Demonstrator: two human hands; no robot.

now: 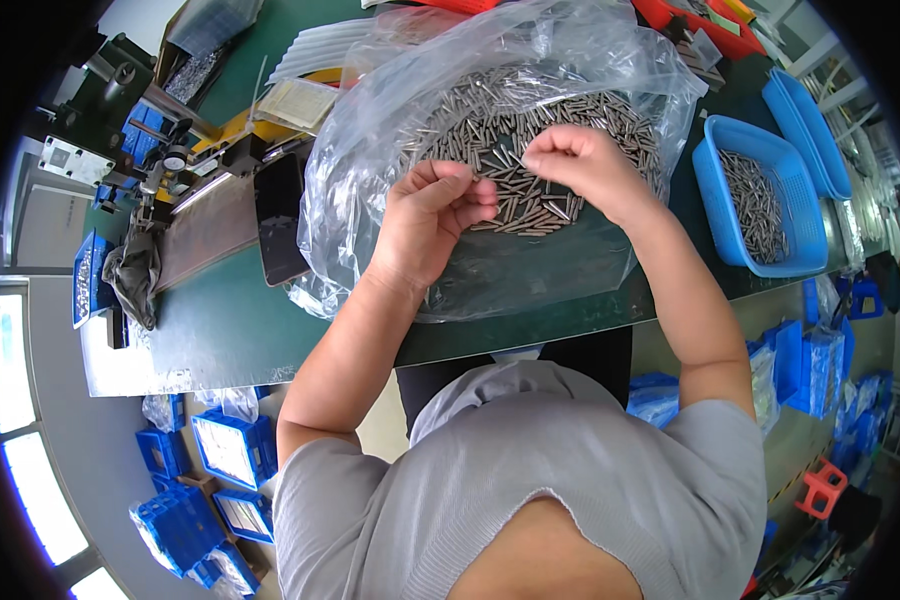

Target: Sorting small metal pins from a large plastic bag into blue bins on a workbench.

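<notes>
The left grip (425, 215) is curled, thumb and fingertips close together, and the right grip (590, 170) is pinched over the heap; whether either grasps a piece cannot be told, since the fingers hide it. On the green table (220, 330), the loose clear plastic bag (345, 190) could shift if the left forearm (355, 320) drags its slack front, spilling its contents. The metal pins (530, 215) lie spread on the plastic around both grips; being slim and seemingly smooth, one could slip from the fingertips and be lost among its lookalikes. Counted: one table, one bag, two blue baskets (805, 215) at the right, two grips; the pins overlap too thickly to number.
</notes>
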